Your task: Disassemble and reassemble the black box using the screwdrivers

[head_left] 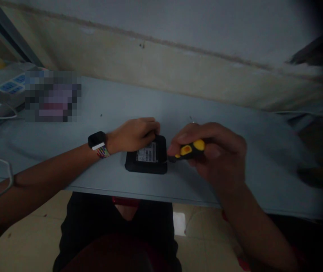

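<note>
A flat black box (161, 168) with a printed white label (147, 153) lies on the table. My left hand (136, 134), with a dark watch (97, 139) and a beaded bracelet at the wrist, rests over its far left corner, fingers curled against it. My right hand (220, 151) is closed round a yellow and black screwdriver (188, 149). The tool points left, its front end at the box's right edge. Its shaft and tip are too dark to make out clearly, so I cannot tell whether they touch the box.
The grey-blue table (116, 98) runs along a wall (195, 68). Packages with blue and white labels (11, 85) lie at the far left, beside a blurred-out patch. A pale cable (10, 170) hangs over my left forearm. Dark objects (317, 173) stand at the right end.
</note>
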`<state>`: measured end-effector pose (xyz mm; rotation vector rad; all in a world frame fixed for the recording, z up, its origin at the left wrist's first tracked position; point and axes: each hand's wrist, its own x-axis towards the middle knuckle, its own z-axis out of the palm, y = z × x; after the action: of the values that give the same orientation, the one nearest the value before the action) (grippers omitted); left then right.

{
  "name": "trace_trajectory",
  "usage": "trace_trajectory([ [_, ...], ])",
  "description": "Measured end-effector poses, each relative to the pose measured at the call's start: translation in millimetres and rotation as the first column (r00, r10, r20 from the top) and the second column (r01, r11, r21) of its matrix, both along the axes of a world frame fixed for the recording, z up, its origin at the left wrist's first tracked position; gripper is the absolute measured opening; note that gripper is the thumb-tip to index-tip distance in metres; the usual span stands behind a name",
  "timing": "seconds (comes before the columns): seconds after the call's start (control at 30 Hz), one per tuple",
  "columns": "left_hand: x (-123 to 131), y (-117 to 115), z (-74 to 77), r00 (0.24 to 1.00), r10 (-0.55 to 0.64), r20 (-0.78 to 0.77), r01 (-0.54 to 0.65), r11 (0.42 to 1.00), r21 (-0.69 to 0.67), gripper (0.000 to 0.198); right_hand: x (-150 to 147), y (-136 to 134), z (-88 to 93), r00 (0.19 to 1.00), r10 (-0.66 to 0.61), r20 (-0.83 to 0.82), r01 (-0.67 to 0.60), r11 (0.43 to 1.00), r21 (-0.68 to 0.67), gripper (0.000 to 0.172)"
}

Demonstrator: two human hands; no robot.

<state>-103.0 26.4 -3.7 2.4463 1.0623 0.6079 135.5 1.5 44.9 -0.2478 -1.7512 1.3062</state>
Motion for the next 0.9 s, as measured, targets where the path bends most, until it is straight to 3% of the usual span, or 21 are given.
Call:
trace_trajectory([
  [0.17,1,-1,0.9,1.000,0.015,-0.012,-0.015,1.000,0.003,0.014,-6,-3,4.9,0.997,-0.073,0.016,0.074,0.996,-0.050,0.021],
  [0.33,1,-1,1.8,1.000,0.017,-0.011,-0.017,1.000,0.003,0.016,-13,2,1.0,0.992,0.038,-0.122,-0.040,0.999,-0.013,0.032],
  [0.77,0,0,0.4,1.000,0.005,-0.006,-0.005,1.000,0.011,0.012,-2,4,-7.0,1.000,0.024,-0.017,-0.024,0.999,0.029,0.025],
  [0.9,1,-1,1.3,1.000,0.010,-0.010,-0.010,1.000,-0.001,0.015,-4,1,-4.8,1.000,0.012,-0.017,-0.011,1.000,0.024,0.032],
])
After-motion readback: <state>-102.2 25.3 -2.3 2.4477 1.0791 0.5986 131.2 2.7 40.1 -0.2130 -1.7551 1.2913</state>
